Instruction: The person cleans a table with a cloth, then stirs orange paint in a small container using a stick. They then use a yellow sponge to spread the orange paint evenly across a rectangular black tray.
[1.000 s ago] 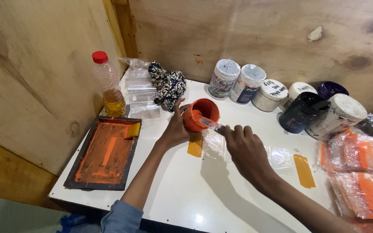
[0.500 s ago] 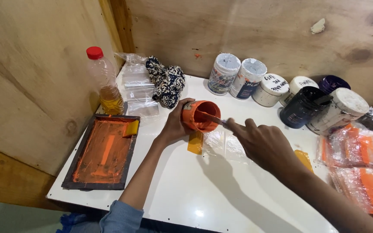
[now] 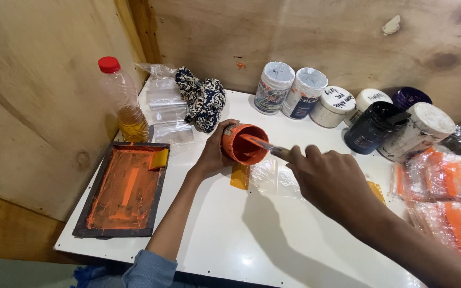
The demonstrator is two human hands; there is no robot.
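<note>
Two hands, the left hand (image 3: pixel 213 158) and the right hand (image 3: pixel 331 178), are seen over one white table (image 3: pixel 230 240). One orange pot (image 3: pixel 245 144) and one spatula (image 3: pixel 262 144) are counted, with seven lidded jars (image 3: pixel 274 87) along the wall. One red-capped bottle (image 3: pixel 125 101), one printing screen frame (image 3: pixel 124 189) and one patterned cloth (image 3: pixel 204 101) are shown.

A small round tub (image 3: pixel 244 144), orange inside and out, holds an orange-smeared metal blade (image 3: pixel 256 142). The rectangular dark-framed printing screen (image 3: pixel 124 189) is coated orange, with a yellow squeegee block (image 3: pixel 159 158) at its corner. The clear plastic bottle (image 3: pixel 124 101) has a red cap and amber liquid. The crumpled cloth (image 3: pixel 202 98) is navy with cream floral print. The tabletop (image 3: pixel 230 240) is glossy white.
</note>
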